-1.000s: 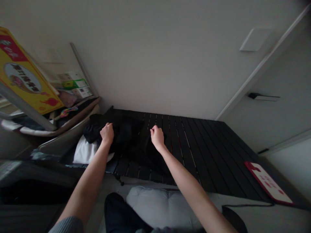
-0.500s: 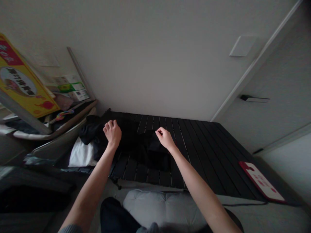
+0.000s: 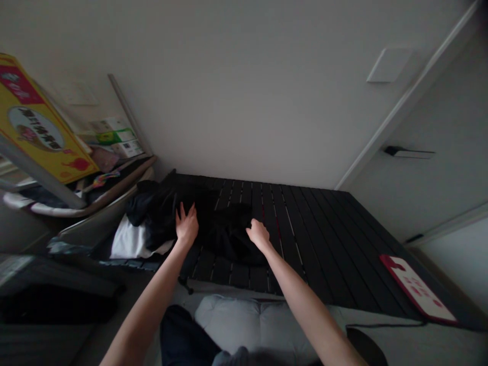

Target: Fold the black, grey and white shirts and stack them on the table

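A black garment (image 3: 224,231) lies crumpled on the left part of a black slatted table (image 3: 324,229). My left hand (image 3: 186,226) rests flat on the garment's left side with its fingers spread. My right hand (image 3: 258,235) is closed on a fold of the same garment at its right edge. More dark clothing (image 3: 152,203) is heaped at the table's left end, over a white cloth (image 3: 129,241).
A yellow and red box (image 3: 38,132) and small cartons (image 3: 114,137) sit on a shelf at the left. A red and white card (image 3: 417,290) lies at the table's right end. A grey cushion (image 3: 251,325) is below, a wall and door behind.
Both hands have come down and toward me on the garment. My left hand has opened from a fist to flat fingers. The garment is bunched closer to the table's front.
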A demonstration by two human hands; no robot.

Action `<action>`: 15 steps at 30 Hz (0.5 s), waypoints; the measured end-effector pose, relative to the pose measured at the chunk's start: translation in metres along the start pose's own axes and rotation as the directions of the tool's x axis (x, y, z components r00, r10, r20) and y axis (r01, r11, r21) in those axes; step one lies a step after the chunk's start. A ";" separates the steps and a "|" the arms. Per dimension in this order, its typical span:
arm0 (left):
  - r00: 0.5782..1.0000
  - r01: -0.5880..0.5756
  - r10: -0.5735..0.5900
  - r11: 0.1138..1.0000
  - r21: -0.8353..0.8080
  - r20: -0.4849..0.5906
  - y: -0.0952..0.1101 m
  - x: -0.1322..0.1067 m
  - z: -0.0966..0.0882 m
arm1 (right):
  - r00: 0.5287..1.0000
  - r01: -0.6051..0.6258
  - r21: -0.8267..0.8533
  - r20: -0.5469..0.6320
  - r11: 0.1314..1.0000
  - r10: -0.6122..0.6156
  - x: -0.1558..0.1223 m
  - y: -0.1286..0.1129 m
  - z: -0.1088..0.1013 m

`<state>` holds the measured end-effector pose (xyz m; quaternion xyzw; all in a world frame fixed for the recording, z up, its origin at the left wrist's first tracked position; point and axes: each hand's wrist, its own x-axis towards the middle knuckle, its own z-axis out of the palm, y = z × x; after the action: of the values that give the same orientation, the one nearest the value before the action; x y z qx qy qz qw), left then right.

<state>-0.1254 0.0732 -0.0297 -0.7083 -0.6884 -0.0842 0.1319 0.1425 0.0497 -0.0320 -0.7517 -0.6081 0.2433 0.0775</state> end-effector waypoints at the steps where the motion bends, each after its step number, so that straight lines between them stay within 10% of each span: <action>1: 1.000 0.020 -0.019 1.000 0.017 -0.004 -0.004 -0.003 -0.003 | 1.000 0.017 -0.014 -0.002 1.000 -0.017 -0.002 0.001 -0.004; 15: 0.959 0.222 -0.243 0.964 0.144 0.145 -0.005 -0.031 -0.040 | 0.929 -0.102 -0.124 -0.367 0.987 0.050 -0.039 0.059 -0.061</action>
<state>-0.1296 0.0316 -0.0010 -0.6170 -0.7793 0.0021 0.1096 0.2170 0.0086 0.0075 -0.8104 -0.5692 0.0599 0.1255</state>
